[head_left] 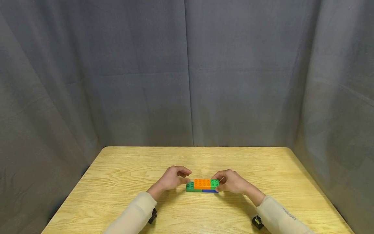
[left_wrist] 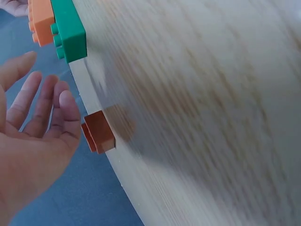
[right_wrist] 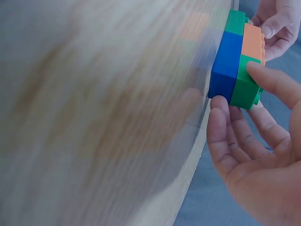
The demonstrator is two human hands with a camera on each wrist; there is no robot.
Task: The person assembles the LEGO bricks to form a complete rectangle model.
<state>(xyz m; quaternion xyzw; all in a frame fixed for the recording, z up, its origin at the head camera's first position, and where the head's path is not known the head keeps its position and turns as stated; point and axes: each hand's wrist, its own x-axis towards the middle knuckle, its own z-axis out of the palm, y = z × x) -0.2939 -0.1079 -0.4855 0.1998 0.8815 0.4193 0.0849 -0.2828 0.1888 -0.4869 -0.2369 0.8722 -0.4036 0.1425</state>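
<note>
On the table lies a low two-layer row of toy building bricks. Its lower layer is a green brick (left_wrist: 70, 33) on the left and a blue brick (right_wrist: 225, 66) on the right. On top sit a long orange brick (head_left: 202, 184) and, at the right end, a small green brick (right_wrist: 245, 94). My right hand (head_left: 232, 182) pinches that small green brick, thumb on its near side and index finger behind. At the left end my left hand (head_left: 172, 178) holds nothing, fingers loosely bent, thumb close over the lower green brick's studs.
A reddish-orange brick (left_wrist: 99, 132) rests on the table beside my left hand, which hides it in the head view. The wooden table (head_left: 140, 159) has grey curtains (head_left: 146, 97) behind it and at both sides.
</note>
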